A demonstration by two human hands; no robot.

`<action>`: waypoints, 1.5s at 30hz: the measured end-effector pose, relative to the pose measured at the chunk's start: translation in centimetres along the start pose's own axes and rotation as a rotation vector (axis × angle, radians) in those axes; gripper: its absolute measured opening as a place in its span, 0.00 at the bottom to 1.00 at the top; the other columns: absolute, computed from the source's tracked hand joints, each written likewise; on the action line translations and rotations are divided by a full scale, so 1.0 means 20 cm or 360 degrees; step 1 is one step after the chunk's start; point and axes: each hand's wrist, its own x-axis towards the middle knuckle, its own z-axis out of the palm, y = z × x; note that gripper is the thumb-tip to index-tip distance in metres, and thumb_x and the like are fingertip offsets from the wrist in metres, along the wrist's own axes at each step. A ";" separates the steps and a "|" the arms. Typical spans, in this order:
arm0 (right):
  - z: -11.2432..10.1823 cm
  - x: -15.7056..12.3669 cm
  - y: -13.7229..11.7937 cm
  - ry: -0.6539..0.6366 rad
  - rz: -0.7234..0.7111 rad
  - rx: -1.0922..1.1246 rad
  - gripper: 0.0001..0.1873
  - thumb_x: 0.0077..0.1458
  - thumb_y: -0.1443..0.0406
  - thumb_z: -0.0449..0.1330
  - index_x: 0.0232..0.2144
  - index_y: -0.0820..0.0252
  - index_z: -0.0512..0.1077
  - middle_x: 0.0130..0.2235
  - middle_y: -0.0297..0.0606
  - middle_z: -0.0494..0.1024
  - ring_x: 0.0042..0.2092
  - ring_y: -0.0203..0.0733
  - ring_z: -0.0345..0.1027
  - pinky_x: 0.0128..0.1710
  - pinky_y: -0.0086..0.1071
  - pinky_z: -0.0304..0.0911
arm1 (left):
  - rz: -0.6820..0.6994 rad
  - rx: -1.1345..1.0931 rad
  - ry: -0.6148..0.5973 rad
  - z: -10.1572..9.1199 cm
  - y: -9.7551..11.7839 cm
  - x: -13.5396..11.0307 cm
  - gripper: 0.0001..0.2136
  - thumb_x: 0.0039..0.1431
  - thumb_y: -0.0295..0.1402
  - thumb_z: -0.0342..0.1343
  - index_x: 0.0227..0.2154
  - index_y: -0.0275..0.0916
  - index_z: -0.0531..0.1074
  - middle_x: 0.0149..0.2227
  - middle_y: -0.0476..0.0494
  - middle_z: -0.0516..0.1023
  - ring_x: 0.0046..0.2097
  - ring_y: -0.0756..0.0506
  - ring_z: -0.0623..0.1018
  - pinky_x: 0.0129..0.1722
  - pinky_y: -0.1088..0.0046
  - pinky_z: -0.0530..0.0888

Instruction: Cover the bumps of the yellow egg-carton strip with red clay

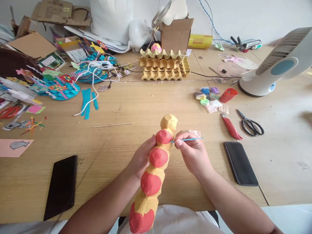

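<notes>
Left hand (141, 155) grips yellow-red strip (156, 171) over surface (136, 100), long axis pointing away from me, far end rightward; my right hand (195, 156) pinches blue stick (189, 139), tip at strip's right edge.

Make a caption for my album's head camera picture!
Left hand holding a long, rough-textured yellow strip with four red-covered bumps; right hand holding a thin blue stick at its edge.

No text reads for certain. Red lettering (199, 42) on the yellow cylindrical roll (208, 39), far right of centre, is too blurred; so is print on the white label (50, 61) of the dark green box (58, 63), far left. Small dark marks (80, 161) on the light-brown wooden tabletop (280, 146), near left, are illegible.
</notes>
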 end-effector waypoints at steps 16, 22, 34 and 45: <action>0.02 -0.02 0.00 0.0010 0.0414 0.0480 0.20 0.48 0.54 0.83 0.29 0.54 0.76 0.32 0.31 0.78 0.36 0.37 0.69 0.39 0.33 0.68 | 0.0068 0.0009 -0.0030 0.04 0.02 -0.01 0.16 0.63 0.53 0.67 0.32 0.46 0.81 0.26 0.46 0.75 0.28 0.42 0.74 0.34 0.61 0.72; 0.03 -0.03 -0.01 0.0017 0.0444 0.0536 0.23 0.49 0.55 0.83 0.26 0.55 0.73 0.28 0.29 0.77 0.34 0.35 0.70 0.39 0.31 0.68 | 0.0115 0.0078 -0.0048 0.03 0.01 -0.01 0.15 0.64 0.52 0.67 0.33 0.45 0.82 0.28 0.44 0.77 0.29 0.41 0.74 0.33 0.62 0.71; 0.02 -0.02 0.00 -0.0015 0.0431 0.0490 0.21 0.50 0.55 0.82 0.27 0.54 0.73 0.29 0.30 0.78 0.34 0.37 0.71 0.39 0.33 0.69 | 0.0100 0.0051 -0.0052 0.02 0.00 0.00 0.14 0.63 0.52 0.68 0.38 0.47 0.85 0.30 0.43 0.81 0.34 0.36 0.81 0.40 0.59 0.74; 0.02 -0.01 0.00 -0.0013 0.0370 0.0453 0.21 0.51 0.56 0.81 0.27 0.54 0.72 0.30 0.30 0.79 0.35 0.37 0.71 0.40 0.34 0.67 | 0.0129 0.0121 -0.0050 0.03 0.00 0.01 0.17 0.61 0.55 0.68 0.35 0.46 0.84 0.32 0.43 0.81 0.32 0.40 0.78 0.33 0.63 0.73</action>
